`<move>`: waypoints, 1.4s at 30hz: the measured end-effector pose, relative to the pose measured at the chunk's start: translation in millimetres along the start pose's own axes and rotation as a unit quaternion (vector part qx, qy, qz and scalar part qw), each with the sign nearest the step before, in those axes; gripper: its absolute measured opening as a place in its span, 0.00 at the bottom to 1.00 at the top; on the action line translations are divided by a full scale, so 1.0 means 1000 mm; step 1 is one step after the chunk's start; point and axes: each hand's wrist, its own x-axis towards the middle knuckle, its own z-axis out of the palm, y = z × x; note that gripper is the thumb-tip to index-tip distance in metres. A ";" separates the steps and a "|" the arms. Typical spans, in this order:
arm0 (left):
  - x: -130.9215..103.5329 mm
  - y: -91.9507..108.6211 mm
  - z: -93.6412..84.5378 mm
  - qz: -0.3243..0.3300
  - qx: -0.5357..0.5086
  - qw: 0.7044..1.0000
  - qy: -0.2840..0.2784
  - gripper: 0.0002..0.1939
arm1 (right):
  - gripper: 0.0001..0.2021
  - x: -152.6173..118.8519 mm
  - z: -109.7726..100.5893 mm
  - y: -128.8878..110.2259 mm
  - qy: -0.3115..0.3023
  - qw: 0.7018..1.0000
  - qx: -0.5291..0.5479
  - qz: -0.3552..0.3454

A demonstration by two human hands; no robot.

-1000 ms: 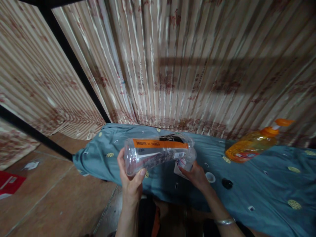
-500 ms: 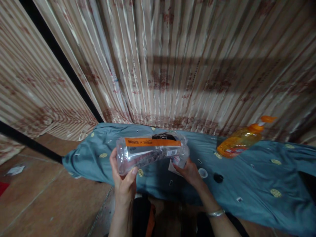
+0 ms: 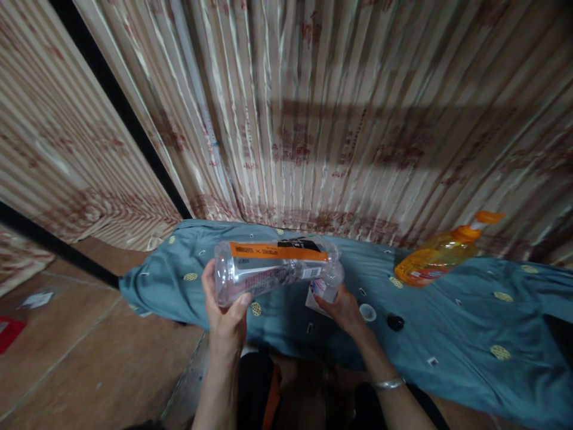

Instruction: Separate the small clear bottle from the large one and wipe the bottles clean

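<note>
My left hand (image 3: 227, 310) is wrapped round the base end of a large clear plastic bottle (image 3: 264, 278) with an orange and black label. The bottle lies nearly level in the air, its neck end pointing right. My right hand (image 3: 342, 307) closes on a smaller clear bottle (image 3: 332, 283), held just below and beside the large bottle's neck. The two bottles meet or overlap there; whether liquid passes between them I cannot make out. Behind the right fingers is a white card-like piece (image 3: 314, 303), partly hidden. A white cap (image 3: 367, 312) and a black cap (image 3: 396, 322) lie right of that hand.
An orange pump bottle (image 3: 436, 260) leans to the right on the blue patterned cloth (image 3: 286, 337). Behind rises a striped curtain (image 3: 313, 119). Black poles (image 3: 120, 107) stand at the left. A dark object (image 3: 559, 334) is at the right edge.
The view has shifted slightly. The large bottle's base end sits a little higher with my left hand, while my right hand and the smaller bottle stay almost in place.
</note>
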 end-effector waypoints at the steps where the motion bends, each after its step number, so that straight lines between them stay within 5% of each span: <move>1: 0.000 0.001 0.002 0.001 0.003 1.000 0.004 0.43 | 0.29 0.000 -0.001 -0.001 -0.003 1.000 -0.002 0.001; 9: -0.002 0.007 0.017 0.004 -0.001 0.999 0.045 0.45 | 0.28 0.001 -0.004 -0.004 -0.004 1.000 0.006 0.012; 42: -0.011 0.004 0.010 0.033 0.025 0.999 0.008 0.42 | 0.29 0.000 -0.004 -0.003 -0.005 1.000 -0.011 0.003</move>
